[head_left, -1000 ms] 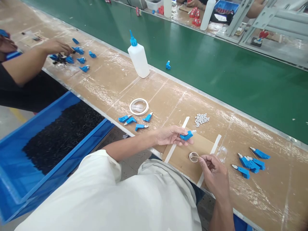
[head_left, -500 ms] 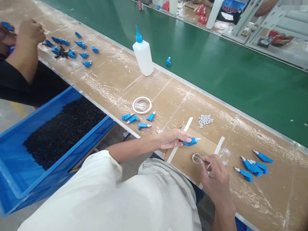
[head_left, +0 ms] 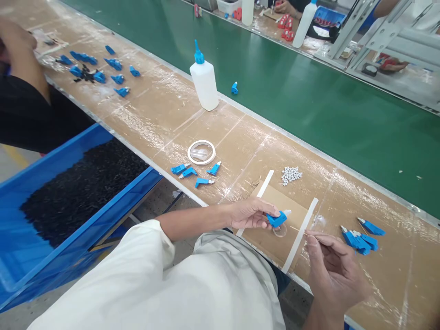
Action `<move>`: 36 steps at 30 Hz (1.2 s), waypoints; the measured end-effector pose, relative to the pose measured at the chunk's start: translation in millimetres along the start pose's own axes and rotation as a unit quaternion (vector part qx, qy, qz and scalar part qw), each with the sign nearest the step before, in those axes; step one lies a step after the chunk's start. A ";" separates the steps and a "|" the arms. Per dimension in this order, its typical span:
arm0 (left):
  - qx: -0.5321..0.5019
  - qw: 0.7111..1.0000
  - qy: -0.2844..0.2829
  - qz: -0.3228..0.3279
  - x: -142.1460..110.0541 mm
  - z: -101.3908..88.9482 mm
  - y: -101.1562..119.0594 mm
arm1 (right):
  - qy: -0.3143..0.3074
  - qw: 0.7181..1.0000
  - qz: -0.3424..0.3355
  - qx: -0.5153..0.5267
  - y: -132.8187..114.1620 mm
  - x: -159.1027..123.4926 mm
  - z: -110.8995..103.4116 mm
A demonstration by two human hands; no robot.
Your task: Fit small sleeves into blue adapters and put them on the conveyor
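My left hand pinches a small blue plastic piece with a whitish tip above a taped-down cardboard sheet. Below and partly behind that piece is a small round clear dish. To the right, my right hand is closed with thumb and forefinger on a thin pale stick, its far end pointing left toward the dish. Beyond the right hand lie several similar blue pieces. A cluster of small grey bits rests past the sheet.
Several blue pieces lie near a white tape roll. A white squeeze bottle stands by the green belt. A blue bin of black parts is at left. Co-workers' arms show at left and across.
My right hand has moved right, away from the dish, with the thin stick. The blue piece in my left hand has shifted slightly down and right, over the dish. The co-worker's hand at left has moved.
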State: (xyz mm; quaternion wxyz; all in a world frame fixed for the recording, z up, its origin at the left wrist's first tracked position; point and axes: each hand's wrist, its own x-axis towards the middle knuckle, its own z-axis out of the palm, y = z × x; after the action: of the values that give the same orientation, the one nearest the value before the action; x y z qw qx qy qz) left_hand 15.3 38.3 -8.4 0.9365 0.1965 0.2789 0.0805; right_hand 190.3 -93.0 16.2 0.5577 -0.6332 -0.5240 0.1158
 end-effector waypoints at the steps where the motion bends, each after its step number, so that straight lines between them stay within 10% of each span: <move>1: -0.003 1.000 -0.002 -0.006 0.8 1.0 -1.6 | 0.020 1.000 -0.007 0.007 -4.5 1.6 1.3; 28: -0.005 0.999 -0.034 -0.015 2.7 3.4 -7.9 | 0.000 0.968 -0.208 -0.141 -10.9 5.3 10.1; 36: -0.017 0.999 -0.020 -0.027 6.4 1.1 -8.7 | -0.047 0.969 -0.176 -0.167 -14.7 0.7 6.5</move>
State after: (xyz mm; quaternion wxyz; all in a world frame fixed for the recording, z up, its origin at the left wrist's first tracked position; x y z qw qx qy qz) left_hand 21.6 31.7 -14.3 0.9469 0.1747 0.2643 0.0554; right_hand 178.0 -91.2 26.4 0.4304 -0.6092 -0.6647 -0.0431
